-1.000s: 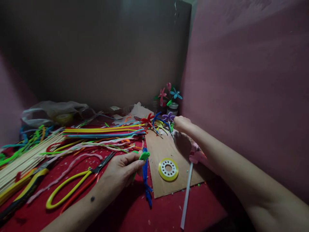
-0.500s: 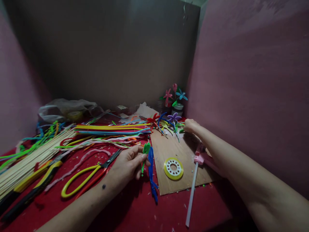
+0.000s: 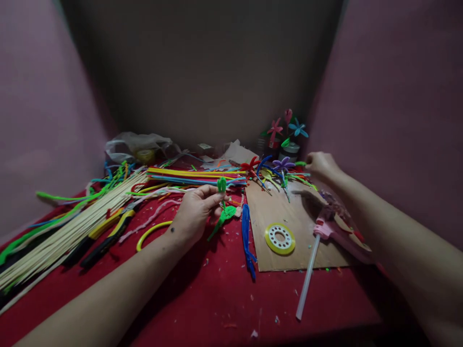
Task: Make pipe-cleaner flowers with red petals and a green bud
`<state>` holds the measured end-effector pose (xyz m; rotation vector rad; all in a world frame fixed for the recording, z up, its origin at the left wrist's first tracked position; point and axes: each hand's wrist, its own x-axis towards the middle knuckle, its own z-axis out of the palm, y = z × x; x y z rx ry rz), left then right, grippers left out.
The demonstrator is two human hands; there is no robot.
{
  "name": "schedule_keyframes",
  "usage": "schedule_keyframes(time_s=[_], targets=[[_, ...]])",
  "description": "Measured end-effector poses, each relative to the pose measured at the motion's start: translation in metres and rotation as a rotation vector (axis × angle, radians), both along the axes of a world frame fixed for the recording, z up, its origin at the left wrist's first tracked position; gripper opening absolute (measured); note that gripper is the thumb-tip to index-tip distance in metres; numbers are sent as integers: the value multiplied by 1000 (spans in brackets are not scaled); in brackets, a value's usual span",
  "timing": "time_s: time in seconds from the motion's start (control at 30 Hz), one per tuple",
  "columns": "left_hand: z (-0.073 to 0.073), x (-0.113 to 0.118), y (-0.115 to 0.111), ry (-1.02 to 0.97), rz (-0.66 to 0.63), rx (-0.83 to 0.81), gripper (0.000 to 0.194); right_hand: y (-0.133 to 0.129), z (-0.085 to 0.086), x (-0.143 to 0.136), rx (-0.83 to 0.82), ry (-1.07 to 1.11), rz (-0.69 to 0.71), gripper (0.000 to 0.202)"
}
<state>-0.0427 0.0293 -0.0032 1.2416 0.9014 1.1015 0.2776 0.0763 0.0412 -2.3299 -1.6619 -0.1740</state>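
In the head view, the scene has been shifted toward 3 o'clock within the frame since 0.5 s ago. The green pipe-cleaner piece (image 3: 222, 185), then held right next to the blue bundle (image 3: 246, 231), is now seen upright, and a gap has been opened between the left hand (image 3: 193, 212) and that bundle, which lies at 4 o'clock from it. Below the fingertips, at 5 o'clock from the piece, a green leaf-like shape (image 3: 227, 212) is shown where only a thin stem was seen. More of the pink glue gun (image 3: 325, 229) has been uncovered, at 3 o'clock from the tape roll (image 3: 271, 237) on the board (image 3: 264, 207). The left forearm is extended from 7 o'clock; the piece is pinched between thumb and index finger, the other fingers being curled beneath. The right forearm is stretched from 4 o'clock, its hand (image 3: 323, 164) bent with the fingers turned toward 9 o'clock, near a green strand (image 3: 300, 164). How far those fingers are closed, and whether anything is gripped, cannot be told. The scissors are mostly covered by the left arm, only a yellow handle (image 3: 144, 234) being visible; whether the leaf-like shape is joined to the piece cannot be made out.
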Motion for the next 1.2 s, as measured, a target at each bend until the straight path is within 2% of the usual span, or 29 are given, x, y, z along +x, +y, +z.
schedule_keyframes(time_s=[0.07,0.13,0.17,0.2,0.27,0.37,0.5,0.63,0.8,0.97,1.2], targets=[[-1,1,-1,12,-17,-8,17,-10,14,-18,97,141,46,21],[-1,2,-4,1,-35,-16,16,-24,18,-46,186,318,143,22],[-1,3,-5,-13,-40,-19,15,-33,15,-62,232,652,268,22],[-1,3,-7,-26,-44,-21,15,-41,10,-79,212,961,394,19],[-1,5,-9,-43,-57,-19,16,-57,-4,-107,33,1384,542,11],[-2,6,-12,-18,-77,-4,18,-71,-26,-134,-135,1685,644,9],[-3,8,-14,34,-101,-12,20,-79,-40,-146,-205,1778,709,9],[-1,10,-18,136,-121,-26,19,-87,-43,-152,-176,1805,665,14],[2,12,-23,233,-127,10,16,-94,-48,-155,-127,1724,601,22],[0,14,-25,261,-149,-26,14,-93,-53,-154,-127,1607,640,24],[1,15,-26,278,-158,-41,12,-96,-48,-157,-60,1498,610,22]])
